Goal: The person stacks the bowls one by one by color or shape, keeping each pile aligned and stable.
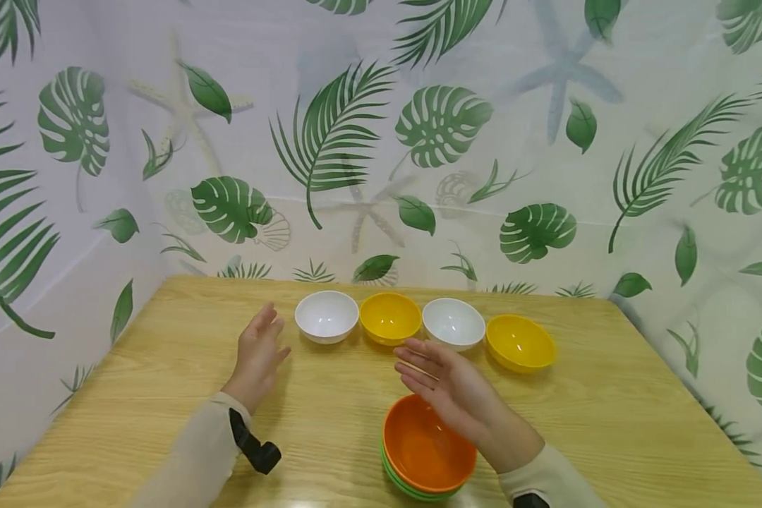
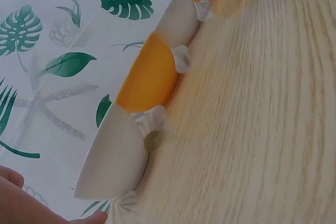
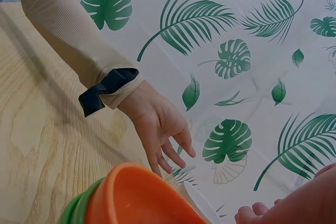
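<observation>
Four bowls are lined up along the back of the table: a white bowl at the left, a yellow bowl, a second white bowl, and another yellow bowl. An orange bowl tops a stack at the front, with green bowls beneath. My left hand hovers left of the leftmost white bowl, fingers extended, holding nothing. Over the orange bowl's far right rim my right hand hangs with straight fingers, holding nothing. In the right wrist view the orange bowl appears close below.
A wood-grain table carries everything. Behind it and along both sides hangs a white cloth printed with green leaves and starfish. A black strap is on the left wrist.
</observation>
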### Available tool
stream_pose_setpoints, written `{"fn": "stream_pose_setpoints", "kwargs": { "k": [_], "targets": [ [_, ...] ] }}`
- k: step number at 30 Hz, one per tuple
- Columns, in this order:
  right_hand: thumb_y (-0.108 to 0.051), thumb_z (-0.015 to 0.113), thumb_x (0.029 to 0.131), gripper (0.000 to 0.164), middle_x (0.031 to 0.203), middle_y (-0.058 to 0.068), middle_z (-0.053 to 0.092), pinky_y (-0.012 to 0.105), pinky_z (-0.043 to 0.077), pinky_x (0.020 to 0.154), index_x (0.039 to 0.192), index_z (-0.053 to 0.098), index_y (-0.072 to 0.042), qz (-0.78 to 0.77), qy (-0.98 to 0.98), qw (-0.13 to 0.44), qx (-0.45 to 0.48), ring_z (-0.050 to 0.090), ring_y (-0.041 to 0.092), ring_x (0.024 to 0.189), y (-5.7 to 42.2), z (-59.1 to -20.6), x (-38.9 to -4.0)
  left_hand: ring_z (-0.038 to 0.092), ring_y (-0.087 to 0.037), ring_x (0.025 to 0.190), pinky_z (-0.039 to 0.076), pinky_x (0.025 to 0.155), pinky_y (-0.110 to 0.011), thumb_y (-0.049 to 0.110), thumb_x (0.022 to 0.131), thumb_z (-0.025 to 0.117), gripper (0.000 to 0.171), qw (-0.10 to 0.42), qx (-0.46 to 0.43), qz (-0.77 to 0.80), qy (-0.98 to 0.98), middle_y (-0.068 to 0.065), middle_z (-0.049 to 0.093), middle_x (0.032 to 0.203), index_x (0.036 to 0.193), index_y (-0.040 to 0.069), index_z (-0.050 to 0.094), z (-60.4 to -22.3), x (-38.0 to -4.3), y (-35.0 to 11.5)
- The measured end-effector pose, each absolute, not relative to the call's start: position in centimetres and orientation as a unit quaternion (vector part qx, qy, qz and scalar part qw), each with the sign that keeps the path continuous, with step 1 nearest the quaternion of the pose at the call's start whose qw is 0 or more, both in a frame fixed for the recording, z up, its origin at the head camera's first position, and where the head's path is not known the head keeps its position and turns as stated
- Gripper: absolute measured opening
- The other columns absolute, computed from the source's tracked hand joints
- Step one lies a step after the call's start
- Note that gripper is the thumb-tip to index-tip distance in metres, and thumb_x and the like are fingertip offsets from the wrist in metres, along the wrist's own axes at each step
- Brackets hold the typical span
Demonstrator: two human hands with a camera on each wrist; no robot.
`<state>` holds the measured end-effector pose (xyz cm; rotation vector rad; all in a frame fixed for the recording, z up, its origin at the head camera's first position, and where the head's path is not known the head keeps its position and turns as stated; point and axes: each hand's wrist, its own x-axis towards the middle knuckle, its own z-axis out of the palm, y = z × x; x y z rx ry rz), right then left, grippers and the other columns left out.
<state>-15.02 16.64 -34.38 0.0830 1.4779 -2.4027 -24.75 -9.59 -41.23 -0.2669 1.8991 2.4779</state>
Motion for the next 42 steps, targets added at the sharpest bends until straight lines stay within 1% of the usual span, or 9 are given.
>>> {"fn": "stream_pose_setpoints", "kwargs": {
  "k": [5, 9, 14, 21, 27, 30, 35, 39, 42],
  "targets": [
    [-0.022, 0.035, 0.101, 0.052, 0.142, 0.025, 0.031, 0.036, 0.032, 0.102, 0.141, 0.026, 0.008, -0.838, 0.522, 0.157, 0.03, 0.036, 0.034, 0.126, 16.6, -34.6, -15.1, 0.017, -0.027, 0.135, 0.037, 0.097, -0.046, 0.011, 0.099, 0.04, 0.056, 0.018, -0.093, 0.791, 0.605, -0.006, 0.014, 0.153, 0.151, 0.017, 0.019, -41.6, -25.7, -9.6],
    [-0.022, 0.034, 0.101, 0.051, 0.141, 0.025, 0.031, 0.036, 0.032, 0.102, 0.141, 0.026, 0.008, -0.837, 0.523, 0.156, 0.035, 0.036, 0.035, 0.126, 16.7, -34.7, -15.1, 0.013, -0.033, 0.135, 0.037, 0.096, -0.048, 0.011, 0.099, 0.042, 0.057, 0.029, -0.093, 0.797, 0.596, -0.009, 0.012, 0.153, 0.151, 0.014, 0.018, -41.9, -26.3, -8.9],
    [-0.022, 0.033, 0.101, 0.051, 0.141, 0.025, 0.032, 0.036, 0.033, 0.102, 0.141, 0.024, 0.008, -0.838, 0.52, 0.161, 0.04, 0.037, 0.035, 0.125, 16.7, -34.8, -15.2, 0.016, -0.033, 0.135, 0.039, 0.095, -0.049, 0.011, 0.098, 0.044, 0.059, 0.029, -0.101, 0.801, 0.59, -0.013, 0.012, 0.152, 0.15, 0.011, 0.017, -42.2, -27.0, -8.2],
    [-0.021, 0.035, 0.101, 0.049, 0.14, 0.024, 0.034, 0.038, 0.033, 0.102, 0.141, 0.027, 0.008, -0.843, 0.512, 0.159, 0.045, 0.036, 0.035, 0.125, 15.7, -34.8, -15.6, 0.012, -0.033, 0.136, 0.038, 0.094, -0.051, 0.013, 0.101, 0.036, 0.057, 0.049, -0.108, 0.797, 0.593, -0.016, 0.008, 0.152, 0.152, 0.013, 0.01, -42.5, -27.4, -8.2],
    [-0.022, 0.034, 0.102, 0.05, 0.14, 0.025, 0.033, 0.04, 0.031, 0.103, 0.14, 0.027, 0.009, -0.836, 0.524, 0.157, 0.045, 0.034, 0.038, 0.126, 14.7, -34.8, -15.9, 0.014, -0.034, 0.135, 0.036, 0.094, -0.054, 0.016, 0.103, 0.032, 0.056, 0.069, -0.097, 0.801, 0.587, -0.019, 0.007, 0.152, 0.152, 0.013, 0.003, -43.1, -27.7, -8.0],
    [-0.022, 0.035, 0.101, 0.051, 0.14, 0.026, 0.033, 0.04, 0.031, 0.103, 0.14, 0.026, 0.01, -0.835, 0.526, 0.157, 0.045, 0.034, 0.039, 0.126, 14.4, -35.1, -16.0, 0.016, -0.035, 0.134, 0.037, 0.094, -0.053, 0.016, 0.103, 0.032, 0.058, 0.073, -0.102, 0.801, 0.585, -0.02, 0.003, 0.152, 0.152, 0.012, 0.001, -43.5, -27.9, -7.7],
    [-0.024, 0.035, 0.101, 0.05, 0.137, 0.026, 0.035, 0.039, 0.033, 0.102, 0.138, 0.029, 0.01, -0.833, 0.528, 0.158, 0.051, 0.038, 0.038, 0.123, 14.1, -35.5, -16.1, 0.017, -0.036, 0.134, 0.038, 0.094, -0.05, 0.015, 0.102, 0.034, 0.062, 0.075, -0.114, 0.793, 0.594, -0.021, 0.001, 0.152, 0.151, 0.012, -0.004, -43.7, -28.1, -7.4],
    [-0.024, 0.035, 0.101, 0.049, 0.138, 0.026, 0.035, 0.04, 0.032, 0.102, 0.138, 0.03, 0.009, -0.83, 0.532, 0.159, 0.054, 0.036, 0.038, 0.124, 14.1, -35.6, -16.1, 0.02, -0.039, 0.132, 0.039, 0.093, -0.05, 0.008, 0.1, 0.037, 0.065, 0.071, -0.11, 0.792, 0.596, -0.023, 0.001, 0.151, 0.151, 0.01, -0.004, -43.5, -28.2, -7.0],
    [-0.024, 0.034, 0.101, 0.049, 0.139, 0.026, 0.034, 0.04, 0.031, 0.103, 0.138, 0.031, 0.008, -0.829, 0.532, 0.159, 0.058, 0.035, 0.038, 0.125, 14.1, -35.8, -16.2, 0.026, -0.041, 0.128, 0.04, 0.093, -0.048, -0.001, 0.096, 0.037, 0.066, 0.066, -0.101, 0.795, 0.594, -0.024, 0.003, 0.151, 0.151, 0.007, 0.0, -43.4, -28.3, -6.5]
  ]
}}
